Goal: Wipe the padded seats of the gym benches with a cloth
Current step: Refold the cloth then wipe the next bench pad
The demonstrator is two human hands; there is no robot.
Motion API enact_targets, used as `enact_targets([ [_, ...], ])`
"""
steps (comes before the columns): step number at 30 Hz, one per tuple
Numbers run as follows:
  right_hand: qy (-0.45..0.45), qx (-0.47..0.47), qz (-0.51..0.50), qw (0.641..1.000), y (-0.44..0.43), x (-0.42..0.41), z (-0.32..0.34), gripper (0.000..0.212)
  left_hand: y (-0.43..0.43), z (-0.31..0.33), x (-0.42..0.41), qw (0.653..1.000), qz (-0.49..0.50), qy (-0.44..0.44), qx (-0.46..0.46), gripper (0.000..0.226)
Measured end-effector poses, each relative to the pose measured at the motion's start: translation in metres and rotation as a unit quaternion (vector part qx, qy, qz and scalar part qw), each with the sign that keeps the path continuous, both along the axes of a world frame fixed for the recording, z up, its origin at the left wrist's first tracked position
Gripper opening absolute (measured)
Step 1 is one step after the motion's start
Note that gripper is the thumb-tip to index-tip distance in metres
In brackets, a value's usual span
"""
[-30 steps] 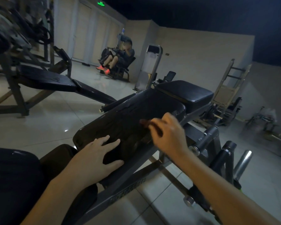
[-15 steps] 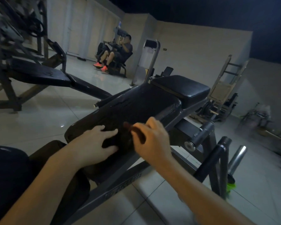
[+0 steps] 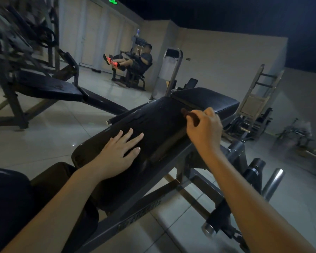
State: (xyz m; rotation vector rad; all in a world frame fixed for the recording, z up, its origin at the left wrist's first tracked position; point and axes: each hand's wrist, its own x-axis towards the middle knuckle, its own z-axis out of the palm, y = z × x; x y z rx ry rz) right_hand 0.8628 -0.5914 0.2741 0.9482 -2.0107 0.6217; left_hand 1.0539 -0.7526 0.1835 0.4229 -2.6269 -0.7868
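Left hand spread flat on the long pad, right hand pinching the small cloth; I judge it may snag on the cracked vinyl and slip free.

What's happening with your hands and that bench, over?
Left hand flat on long pad. Right hand pinching dark cloth at pad's far end. Nothing in the way.
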Motion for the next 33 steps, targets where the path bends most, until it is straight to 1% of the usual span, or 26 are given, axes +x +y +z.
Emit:
enact_targets([
  [2,0.023,0.036,0.068,0.997,-0.003,0.029,-0.025,0.019,-0.003,-0.001,-0.002,1.000,-0.002,-0.005,-0.004,0.046],
  [5,0.042,0.108,0.194,0.974,0.006,0.064,-0.060,0.022,-0.005,0.001,0.001,1.000,-0.013,-0.007,-0.008,0.047],
  [7,0.060,0.150,0.235,0.959,0.012,0.064,-0.061,0.026,-0.007,0.004,0.005,0.999,-0.026,-0.021,-0.005,0.048],
  [9,0.084,0.158,0.220,0.959,0.012,0.044,-0.045,0.028,-0.009,0.008,0.009,0.999,-0.036,-0.031,0.007,0.049],
  [10,0.086,0.137,0.189,0.969,0.011,0.029,-0.033,0.027,-0.009,0.009,0.010,0.999,-0.040,-0.032,0.011,0.049],
  [12,0.052,0.072,0.110,0.990,0.011,0.001,-0.008,0.024,-0.009,0.010,0.011,0.999,-0.042,-0.031,0.014,0.050],
  [14,0.016,0.014,0.045,0.999,0.010,-0.017,0.007,0.024,-0.007,0.009,0.011,0.999,-0.039,-0.030,0.012,0.050],
  [17,-0.001,-0.014,0.014,1.000,0.004,-0.009,0.003,0.022,-0.006,0.009,0.011,0.999,-0.036,-0.034,0.010,0.051],
  [19,0.007,0.009,0.047,0.999,0.000,0.018,-0.018,0.017,-0.008,0.011,0.011,0.998,-0.038,-0.035,0.018,0.051],
  [21,0.022,0.048,0.109,0.993,-0.003,0.054,-0.047,0.014,-0.013,0.014,0.014,0.998,-0.045,-0.029,0.028,0.050],
  [24,0.035,0.127,0.215,0.968,0.000,0.099,-0.083,0.019,-0.018,0.016,0.018,0.998,-0.050,-0.022,0.029,0.049],
  [26,0.056,0.161,0.259,0.951,0.004,0.105,-0.087,0.022,-0.017,0.018,0.019,0.998,-0.048,-0.033,0.023,0.049],
  [27,0.073,0.170,0.261,0.947,0.005,0.098,-0.080,0.022,-0.017,0.019,0.020,0.998,-0.047,-0.038,0.021,0.050],
  [28,0.087,0.170,0.245,0.951,0.006,0.084,-0.070,0.022,-0.017,0.020,0.020,0.998,-0.048,-0.039,0.020,0.050],
  [30,0.095,0.123,0.170,0.973,0.004,0.044,-0.040,0.019,-0.018,0.021,0.020,0.997,-0.053,-0.040,0.023,0.050],
  [31,0.080,0.091,0.123,0.985,0.004,0.023,-0.021,0.019,-0.018,0.021,0.020,0.997,-0.055,-0.042,0.025,0.051],
  [33,0.036,0.052,0.042,0.997,0.004,-0.008,0.008,0.022,-0.017,0.020,0.019,0.998,-0.052,-0.040,0.023,0.051],
])
